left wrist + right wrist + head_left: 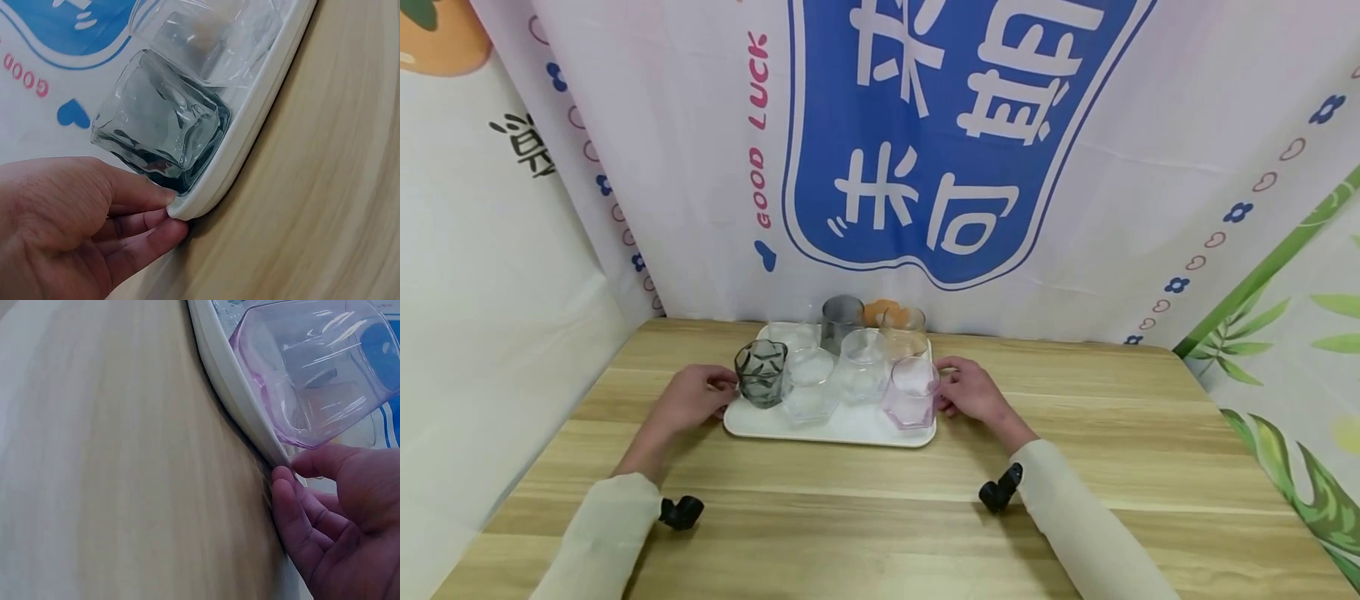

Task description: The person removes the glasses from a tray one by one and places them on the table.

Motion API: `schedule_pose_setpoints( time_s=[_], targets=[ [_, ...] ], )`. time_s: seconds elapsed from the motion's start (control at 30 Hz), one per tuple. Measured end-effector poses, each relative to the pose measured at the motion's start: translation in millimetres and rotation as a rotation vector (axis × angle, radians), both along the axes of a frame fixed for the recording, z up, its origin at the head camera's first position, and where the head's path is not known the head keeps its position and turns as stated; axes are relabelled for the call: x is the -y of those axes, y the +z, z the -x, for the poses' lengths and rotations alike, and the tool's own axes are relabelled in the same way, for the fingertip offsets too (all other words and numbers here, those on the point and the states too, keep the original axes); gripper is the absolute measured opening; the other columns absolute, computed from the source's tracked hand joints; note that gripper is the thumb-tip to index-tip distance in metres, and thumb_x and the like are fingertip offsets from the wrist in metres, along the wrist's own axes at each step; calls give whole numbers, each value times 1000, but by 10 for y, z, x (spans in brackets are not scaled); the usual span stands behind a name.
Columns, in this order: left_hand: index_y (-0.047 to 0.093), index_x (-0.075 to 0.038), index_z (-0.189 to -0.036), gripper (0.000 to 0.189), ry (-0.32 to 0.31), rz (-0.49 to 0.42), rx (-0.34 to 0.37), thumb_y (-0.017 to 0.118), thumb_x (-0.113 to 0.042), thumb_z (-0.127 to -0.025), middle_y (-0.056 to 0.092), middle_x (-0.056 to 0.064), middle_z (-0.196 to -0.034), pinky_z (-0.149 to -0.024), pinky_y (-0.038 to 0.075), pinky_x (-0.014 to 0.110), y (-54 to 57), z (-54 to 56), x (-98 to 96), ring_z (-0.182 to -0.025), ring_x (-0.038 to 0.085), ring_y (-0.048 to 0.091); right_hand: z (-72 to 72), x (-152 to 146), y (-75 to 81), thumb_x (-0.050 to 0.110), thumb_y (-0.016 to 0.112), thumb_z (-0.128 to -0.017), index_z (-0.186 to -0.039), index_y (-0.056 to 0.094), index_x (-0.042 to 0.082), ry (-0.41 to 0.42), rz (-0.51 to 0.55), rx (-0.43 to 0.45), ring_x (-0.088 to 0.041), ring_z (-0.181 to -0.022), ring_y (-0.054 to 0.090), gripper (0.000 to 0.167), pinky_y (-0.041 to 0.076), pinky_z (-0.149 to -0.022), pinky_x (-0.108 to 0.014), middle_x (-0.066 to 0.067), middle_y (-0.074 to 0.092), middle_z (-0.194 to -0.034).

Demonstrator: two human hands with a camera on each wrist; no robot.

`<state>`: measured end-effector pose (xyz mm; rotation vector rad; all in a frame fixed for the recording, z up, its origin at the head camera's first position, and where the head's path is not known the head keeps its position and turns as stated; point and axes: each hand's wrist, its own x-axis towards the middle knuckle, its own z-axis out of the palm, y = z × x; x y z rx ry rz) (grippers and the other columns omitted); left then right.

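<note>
Saw a wooden table [1075, 492], then, toward its twelve o'clock, a white tray [835, 432]. Pinched that tray's rim at nine o'clock with the left hand [695, 397] and at three with the right hand [973, 391], both with thumb and fingers drawn nearly together. Noted upright on it a dark glass [762, 385] at nine o'clock, a grey glass [841, 323] at twelve, a pink glass [912, 400] at four, clear glasses [861, 373] between.

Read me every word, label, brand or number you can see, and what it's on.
"GOOD LUCK": curtain, in pink.
"未来可期": curtain's blue patch, in white.
Black character on left cloth: partly covered, unreadable.
Glasses and tray: no readable text.
</note>
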<state>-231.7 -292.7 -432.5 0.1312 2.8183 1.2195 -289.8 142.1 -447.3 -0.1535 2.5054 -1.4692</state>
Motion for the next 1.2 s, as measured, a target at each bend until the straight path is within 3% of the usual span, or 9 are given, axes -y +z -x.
schedule_pose_setpoints(
  time_s=[0.27,0.57,0.77,0.9,1.0,1.2],
  targets=[
    [63,14,-120,29,-15,-52,15,63,-4,-98,65,16,-96,-63,59,32,-37,58,-106,-74,20,66,33,-165,-33,2,65,-99,-140,56,-1,-25,46,38,-18,-65,64,42,58,-57,-29,-11,68,-83],
    [60,15,-123,32,6,-100,66,64,-5,-98,63,19,-102,-65,60,32,-19,35,-121,-77,21,66,9,-163,-23,1,60,-102,-139,56,-1,-18,39,33,-18,-66,64,38,58,-58,-29,-12,68,-83],
    [57,15,-127,35,17,-160,92,63,-5,-99,62,21,-105,-67,61,32,-48,38,-112,-80,21,66,-26,-175,17,6,59,-101,-132,61,0,-52,35,-40,-21,-70,67,32,59,-60,-32,-13,69,-91],
    [57,14,-127,35,25,-171,101,63,-6,-99,62,21,-106,-67,61,32,-95,44,-119,-81,21,66,-101,-217,101,19,61,-103,-131,63,0,-112,80,-144,-28,-87,67,34,60,-71,-38,-14,66,-106],
    [57,13,-127,33,32,-185,100,63,-6,-99,62,20,-106,-67,61,32,-132,49,-116,-82,21,66,-168,-245,181,26,61,-105,-134,60,0,-103,160,-182,-33,-107,64,39,59,-83,-44,-16,62,-120],
    [58,12,-124,31,58,-226,62,63,-4,-98,63,20,-105,-66,61,32,-204,58,-94,-81,20,65,-319,-248,298,26,64,-104,-145,50,3,88,190,-219,-36,-130,53,49,50,-101,-51,-19,54,-143]
  ],
)
